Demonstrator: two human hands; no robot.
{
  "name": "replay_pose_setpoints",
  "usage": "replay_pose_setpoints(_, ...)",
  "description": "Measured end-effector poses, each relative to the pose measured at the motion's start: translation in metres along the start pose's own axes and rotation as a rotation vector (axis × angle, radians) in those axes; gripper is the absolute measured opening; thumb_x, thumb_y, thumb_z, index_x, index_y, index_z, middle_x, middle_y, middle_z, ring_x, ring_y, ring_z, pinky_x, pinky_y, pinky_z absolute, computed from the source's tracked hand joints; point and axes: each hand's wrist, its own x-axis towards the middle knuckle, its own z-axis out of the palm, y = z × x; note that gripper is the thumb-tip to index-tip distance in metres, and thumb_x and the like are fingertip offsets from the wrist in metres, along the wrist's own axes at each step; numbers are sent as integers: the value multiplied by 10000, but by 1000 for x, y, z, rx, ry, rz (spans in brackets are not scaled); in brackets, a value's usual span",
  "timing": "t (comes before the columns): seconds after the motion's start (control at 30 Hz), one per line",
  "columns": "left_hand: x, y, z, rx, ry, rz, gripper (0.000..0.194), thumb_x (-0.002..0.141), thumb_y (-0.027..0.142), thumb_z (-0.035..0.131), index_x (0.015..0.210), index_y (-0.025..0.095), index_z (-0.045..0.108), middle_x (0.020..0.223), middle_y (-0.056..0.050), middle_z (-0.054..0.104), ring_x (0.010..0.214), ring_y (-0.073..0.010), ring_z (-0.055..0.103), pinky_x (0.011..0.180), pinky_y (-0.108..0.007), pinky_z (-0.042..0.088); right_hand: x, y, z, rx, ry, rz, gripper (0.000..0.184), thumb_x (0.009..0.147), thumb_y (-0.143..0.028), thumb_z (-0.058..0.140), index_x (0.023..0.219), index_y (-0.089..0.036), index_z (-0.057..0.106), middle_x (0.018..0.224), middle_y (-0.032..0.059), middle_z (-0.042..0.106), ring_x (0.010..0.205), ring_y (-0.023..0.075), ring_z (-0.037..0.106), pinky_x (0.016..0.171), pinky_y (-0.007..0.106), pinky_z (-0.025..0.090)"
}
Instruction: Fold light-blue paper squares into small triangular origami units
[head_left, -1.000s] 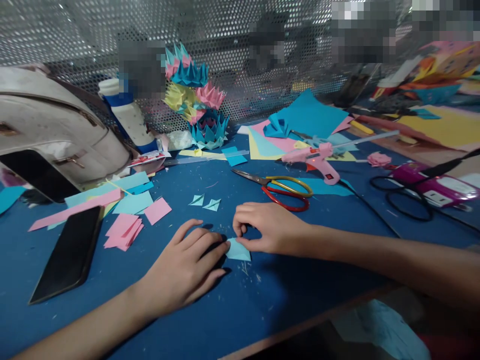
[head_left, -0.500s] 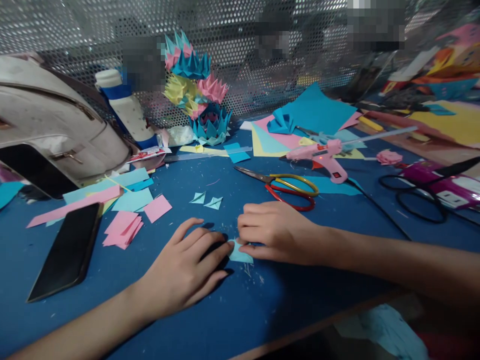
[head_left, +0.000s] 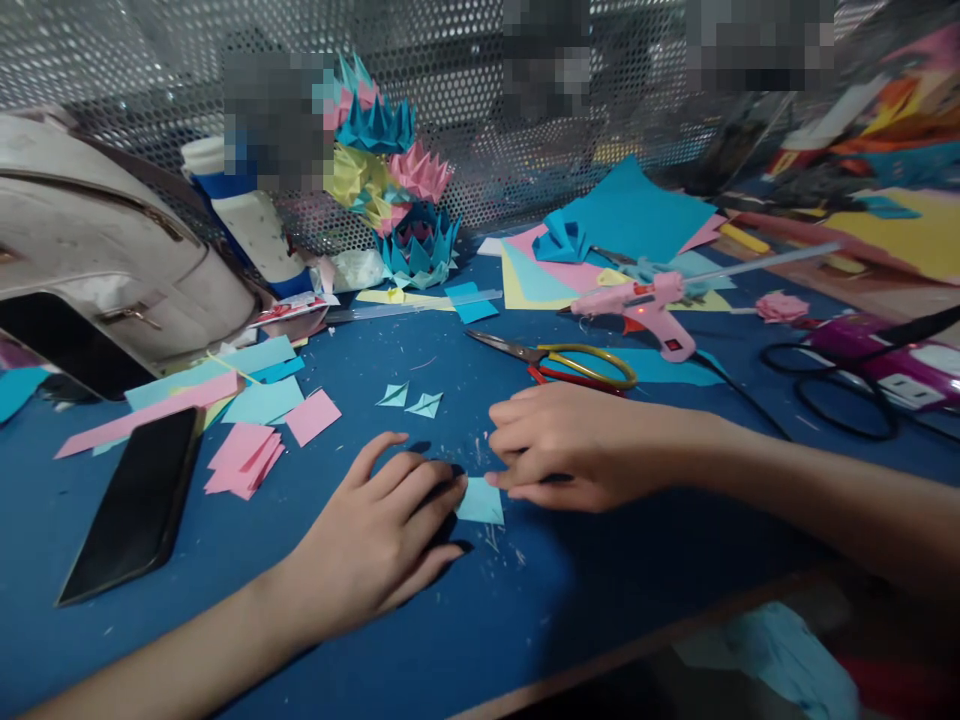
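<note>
A small light-blue paper square [head_left: 481, 502] lies on the blue table between my hands. My left hand [head_left: 386, 535] rests with its fingers spread, one fingertip pressing the paper's left edge. At the upper right corner of the square is my right hand [head_left: 592, 445], its fingers curled in and the fingertips closed at that corner. Just beyond the hands sit two small folded light-blue paper pieces [head_left: 393, 395]. Scissors [head_left: 555, 358] with red and yellow handles lie behind my right hand, which partly covers the red loop.
Pink paper squares [head_left: 244, 460] and a phone [head_left: 131, 510] lie at left, before a white backpack [head_left: 112, 240] and a bottle [head_left: 251, 225]. A folded-paper sculpture [head_left: 416, 245] stands by the mesh. A pink glue gun [head_left: 652, 305], its cord and a purple power strip [head_left: 892, 365] occupy the right.
My right hand has shifted slightly up and away from the paper, which now shows more of its surface and looks flatter. My left hand has stayed nearly still.
</note>
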Motion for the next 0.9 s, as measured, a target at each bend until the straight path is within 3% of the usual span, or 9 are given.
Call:
replay_pose_setpoints(0.1,5,6,5,85,109,26,338,1046,389,444,1132,140,655,1086,-65,690,954,-207,606,1078,-458,345,3,3,12,13,114,4,331,992,-250,494,703,-164,629,720,27,579,717,154,437,673,306,328)
replay_pose_setpoints(0.17,8,11,7,145,170,69,241,1036,286,488,1122,147,664,1047,-42,705,923,-189,608,1066,-432,365,5,6,19,64,173,24,328,996,-257,480,715,-158,618,723,28,581,720,151,448,672,292,340)
replay_pose_setpoints(0.27,10,17,7,193,220,153,191,986,114,518,1079,134,684,1041,-38,712,907,-182,604,1037,-413,386,7,9,26,197,218,84,312,996,-278,494,741,-157,626,723,22,588,736,142,483,675,271,353)
replay_pose_setpoints(0.43,11,15,5,170,261,158,194,977,92,516,944,134,702,934,-46,705,789,-169,565,892,-378,424,9,6,25,296,243,189,272,981,-287,544,761,-159,641,744,8,605,778,139,524,703,261,377)
replay_pose_setpoints(0.57,12,4,3,-27,252,83,295,1033,134,419,949,156,701,880,-54,675,768,-167,548,759,-347,417,11,3,23,339,273,275,178,958,-280,584,847,-165,660,821,15,643,828,151,547,731,270,398)
replay_pose_setpoints(0.67,13,-4,0,-248,216,33,359,1062,198,383,908,192,707,897,-41,657,831,-149,587,748,-308,431,11,2,22,382,276,291,133,949,-275,601,912,-168,671,864,20,655,841,152,549,737,272,412)
replay_pose_setpoints(0.8,14,-11,-1,-489,154,-69,373,1053,260,438,831,214,733,905,-38,623,878,-148,607,788,-303,455,10,3,22,427,250,159,71,929,-208,629,963,-165,674,893,18,657,891,143,560,798,271,431)
replay_pose_setpoints(0.9,17,-14,0,-634,108,-148,373,1024,324,508,760,207,745,906,-45,564,879,-152,603,785,-291,481,9,2,24,469,237,45,137,919,-167,641,1054,-173,663,990,33,672,956,142,576,838,265,443)
